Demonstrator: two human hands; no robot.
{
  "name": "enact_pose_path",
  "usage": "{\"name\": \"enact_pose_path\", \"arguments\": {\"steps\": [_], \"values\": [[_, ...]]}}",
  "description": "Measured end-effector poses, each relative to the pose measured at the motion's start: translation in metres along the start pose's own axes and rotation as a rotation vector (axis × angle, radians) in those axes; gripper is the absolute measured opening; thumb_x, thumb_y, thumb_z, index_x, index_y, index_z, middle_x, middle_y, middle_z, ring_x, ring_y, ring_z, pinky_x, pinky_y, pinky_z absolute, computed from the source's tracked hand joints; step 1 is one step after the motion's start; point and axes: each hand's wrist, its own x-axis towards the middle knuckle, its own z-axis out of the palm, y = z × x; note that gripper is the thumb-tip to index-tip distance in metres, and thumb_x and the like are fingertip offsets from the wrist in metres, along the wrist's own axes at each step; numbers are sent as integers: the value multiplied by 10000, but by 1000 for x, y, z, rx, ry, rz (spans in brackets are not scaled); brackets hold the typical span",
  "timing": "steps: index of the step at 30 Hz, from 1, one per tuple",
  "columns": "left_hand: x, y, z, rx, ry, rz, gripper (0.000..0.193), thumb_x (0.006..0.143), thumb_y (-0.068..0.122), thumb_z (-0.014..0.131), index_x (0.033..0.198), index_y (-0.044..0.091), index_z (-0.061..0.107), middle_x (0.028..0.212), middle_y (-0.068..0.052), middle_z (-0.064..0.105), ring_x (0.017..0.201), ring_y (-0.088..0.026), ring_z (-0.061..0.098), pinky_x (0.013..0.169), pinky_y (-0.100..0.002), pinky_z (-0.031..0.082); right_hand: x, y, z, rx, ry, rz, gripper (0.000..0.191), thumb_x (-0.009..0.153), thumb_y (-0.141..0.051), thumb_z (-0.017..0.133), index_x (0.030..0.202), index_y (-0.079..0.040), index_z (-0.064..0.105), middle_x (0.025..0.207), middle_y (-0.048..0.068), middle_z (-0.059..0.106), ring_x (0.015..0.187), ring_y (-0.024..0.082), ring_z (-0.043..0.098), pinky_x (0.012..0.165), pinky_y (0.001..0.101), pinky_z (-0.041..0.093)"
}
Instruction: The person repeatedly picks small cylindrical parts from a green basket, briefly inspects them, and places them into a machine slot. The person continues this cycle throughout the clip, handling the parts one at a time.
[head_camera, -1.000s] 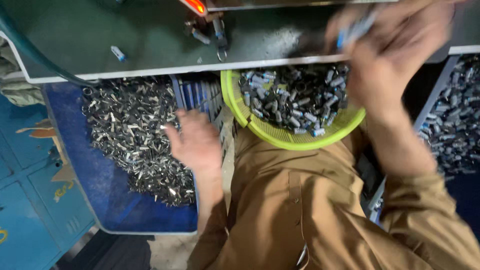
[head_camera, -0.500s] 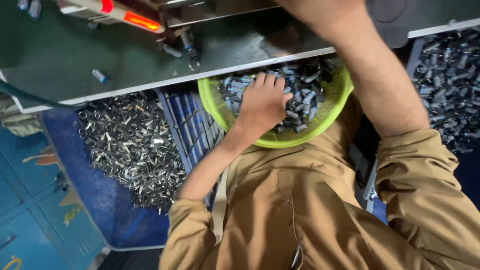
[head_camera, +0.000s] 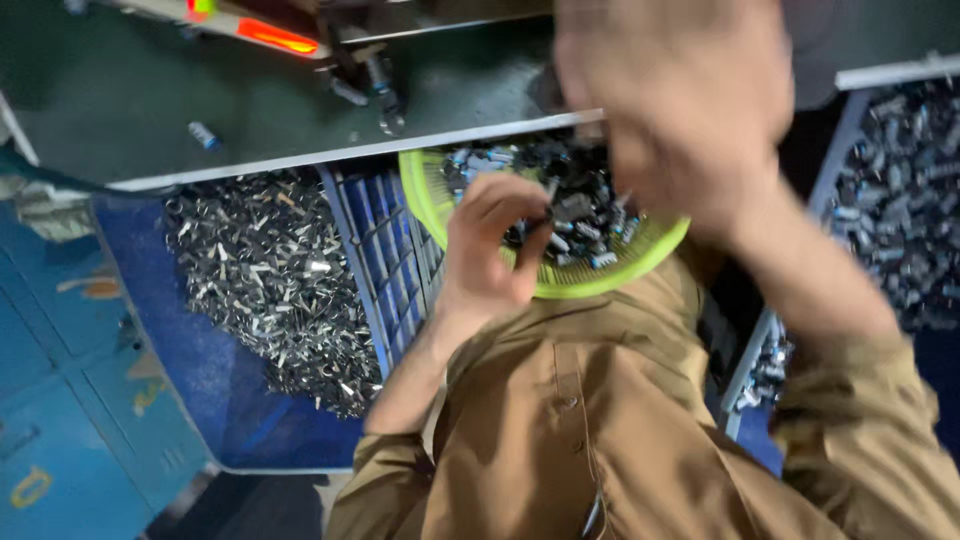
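A yellow-green round basket (head_camera: 430, 200) full of small dark metal parts (head_camera: 585, 215) rests on my lap under the edge of a dark green workbench (head_camera: 150, 90). My left hand (head_camera: 490, 250) hovers over the basket's left side with fingers pinched on a small metal part. My right hand (head_camera: 680, 110) is raised close to the camera, blurred, above the basket's right side; whether it holds anything cannot be made out.
A blue crate (head_camera: 385, 260) at the left holds a heap of shiny metal clips (head_camera: 265, 280). Another crate of dark parts (head_camera: 900, 190) stands at the right. A machine with a red light (head_camera: 275, 38) sits on the bench.
My left hand, which was spread inside the basket, has lifted and pinched up a small part. My right hand has come down from the bench toward the camera.
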Motion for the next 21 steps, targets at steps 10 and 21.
{"name": "enact_pose_path", "arguments": {"steps": [10, 21], "values": [[-7, 15, -9, -386, -67, -234, 168, 951, 103, 716, 1067, 14, 634, 919, -93, 691, 828, -206, 691, 799, -300, 539, -110, -54, 66, 1019, 398, 428, 338, 957, 136, 707, 1190, 12, 494, 1084, 160, 684, 991, 241, 740, 826, 300, 614], [-1, 42, -30, -909, -184, -378, 144, 941, -55, 685, 1058, 24, 662, 906, -64, 707, 762, -121, 692, 705, -235, 544, -116, -11, 85, 2058, 466, 872, 246, 981, -62, 722, 1134, -92, 531, 1024, 85, 622, 828, 133, 571, 819, 310, 482]]}}
